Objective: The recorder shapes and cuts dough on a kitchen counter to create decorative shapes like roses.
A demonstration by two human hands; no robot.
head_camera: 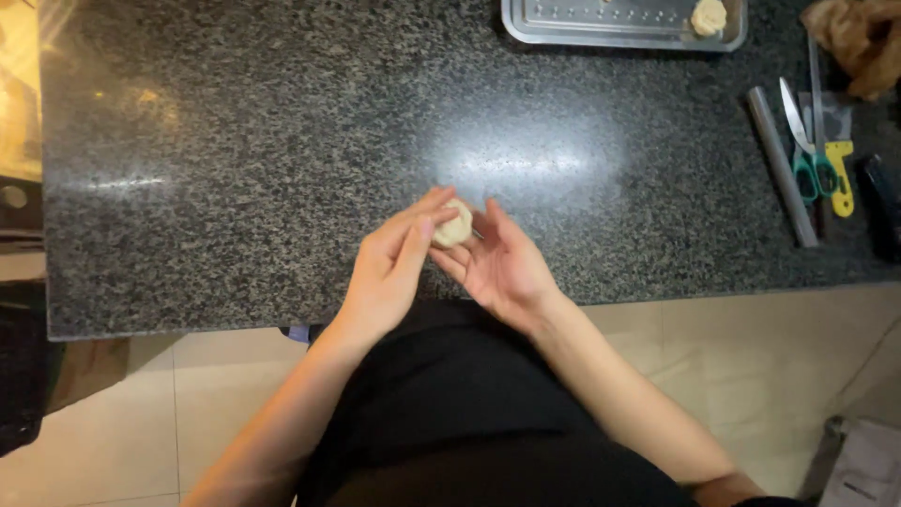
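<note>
A small pale ball of dough [454,225] sits between my two hands just above the near edge of a dark speckled granite counter [235,169]. My left hand [389,268] presses its fingertips against the ball's left side. My right hand [499,265] lies palm up under and to the right of the ball, cupping it with its fingers. Both hands hold the same piece.
A metal baking tray [582,36] at the far edge carries one dough ball [710,16]. At the right lie a metal rod [781,167], green-handled scissors [803,150], a yellow-handled tool [841,174] and a brown crumpled bag [859,42]. Tiled floor lies below the counter.
</note>
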